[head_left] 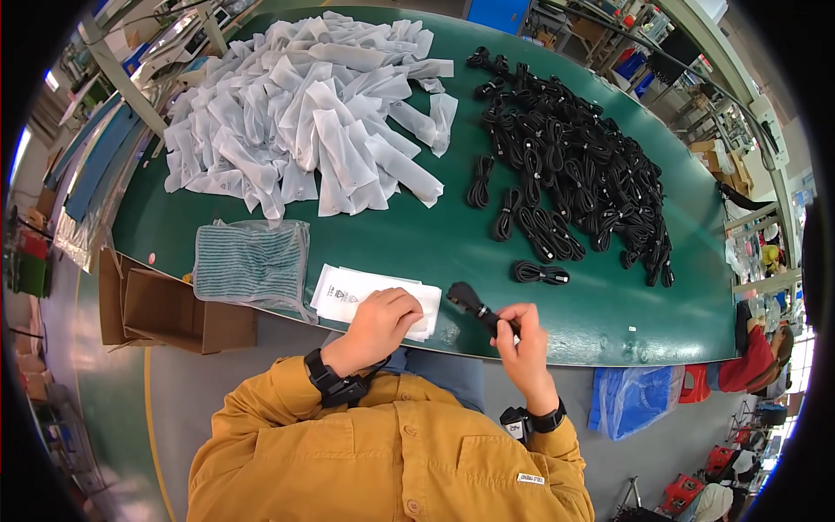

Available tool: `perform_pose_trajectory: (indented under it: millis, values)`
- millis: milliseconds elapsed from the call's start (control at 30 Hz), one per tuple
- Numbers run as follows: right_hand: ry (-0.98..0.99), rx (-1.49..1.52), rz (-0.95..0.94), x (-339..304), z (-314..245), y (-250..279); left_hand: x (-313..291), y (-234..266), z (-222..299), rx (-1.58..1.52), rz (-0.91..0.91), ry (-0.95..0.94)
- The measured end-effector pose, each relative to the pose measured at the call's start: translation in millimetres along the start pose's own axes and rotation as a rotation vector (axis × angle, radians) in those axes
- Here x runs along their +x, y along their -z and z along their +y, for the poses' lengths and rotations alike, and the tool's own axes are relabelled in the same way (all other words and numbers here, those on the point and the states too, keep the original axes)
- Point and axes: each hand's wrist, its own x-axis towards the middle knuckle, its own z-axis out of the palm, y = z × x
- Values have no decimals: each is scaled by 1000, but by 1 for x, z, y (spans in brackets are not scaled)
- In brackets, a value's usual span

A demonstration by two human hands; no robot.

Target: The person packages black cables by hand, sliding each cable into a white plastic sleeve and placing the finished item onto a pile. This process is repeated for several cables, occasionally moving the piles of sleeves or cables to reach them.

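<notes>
My right hand (524, 348) is closed around one end of a coiled black cable (472, 302), held tilted just above the table's front edge. My left hand (376, 328) rests at a small stack of flat white plastic bags (339, 294), its fingers curled and pinching the right end of the top bag. Dark print marks that bag. Beyond my right hand lies a single bundled cable (539, 273), in front of a big heap of similar black cables (578, 165). At the far left a large pile of filled, frosted white bags (304, 113) covers the table.
A clear bag with green-striped cloth (250, 264) lies left of the flat bags. The green table (644, 331) has a curved near edge in this view. Below its left side stands an open cardboard box (178, 309); a blue plastic bag (633, 400) sits below the right.
</notes>
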Motion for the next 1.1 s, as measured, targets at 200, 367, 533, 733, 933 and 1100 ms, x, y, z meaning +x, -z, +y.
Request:
perform_pose_trajectory:
  millis: [200,367,533,733,933,1100]
  values:
    - [210,-111,-43,-4,1,-6,1,5,4,-219,-24,187]
    - [322,-203,-138,-4,1,-8,1,4,7,-274,-14,188]
    - [-313,233,-311,2,-4,-13,6,8,16,-136,-19,-107]
    - [-453,622,-370,16,2,-21,19,15,26,-61,-32,-322]
    - [401,98,-124,37,-36,-30,43,32,31,-215,57,-140]
    - [382,232,-28,63,-46,-26,70,54,21,-556,31,114]
